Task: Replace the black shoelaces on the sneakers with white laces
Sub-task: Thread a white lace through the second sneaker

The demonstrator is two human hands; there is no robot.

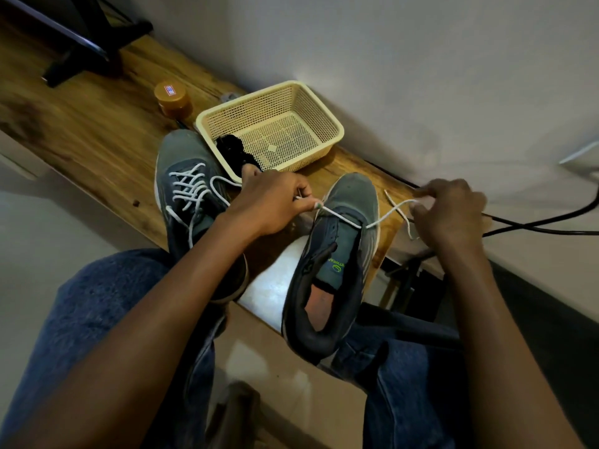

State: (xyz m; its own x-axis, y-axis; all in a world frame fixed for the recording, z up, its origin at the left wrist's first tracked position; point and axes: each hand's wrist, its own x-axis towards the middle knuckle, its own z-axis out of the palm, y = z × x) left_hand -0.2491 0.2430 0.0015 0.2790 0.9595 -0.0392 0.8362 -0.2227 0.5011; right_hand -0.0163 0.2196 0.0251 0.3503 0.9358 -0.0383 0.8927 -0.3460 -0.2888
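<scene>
Two grey-blue sneakers lie on a wooden shelf. The left sneaker (191,189) carries a white lace through its eyelets, its ends loose. The right sneaker (340,241) has a white lace (343,219) running only across its lowest eyelets near the toe. My left hand (275,202) pinches one end of that lace on the shoe's left side. On the right side my right hand (450,212) pinches the other end, which is pulled out taut. A bundle of black laces (233,150) sits in the near corner of a cream plastic basket (324,115).
An orange-lidded jar (171,98) stands behind the left sneaker. A dark stand (84,37) occupies the shelf's far left. Black cables (534,225) run across the white surface at right. My jeans-clad knees (97,306) are below the shelf edge.
</scene>
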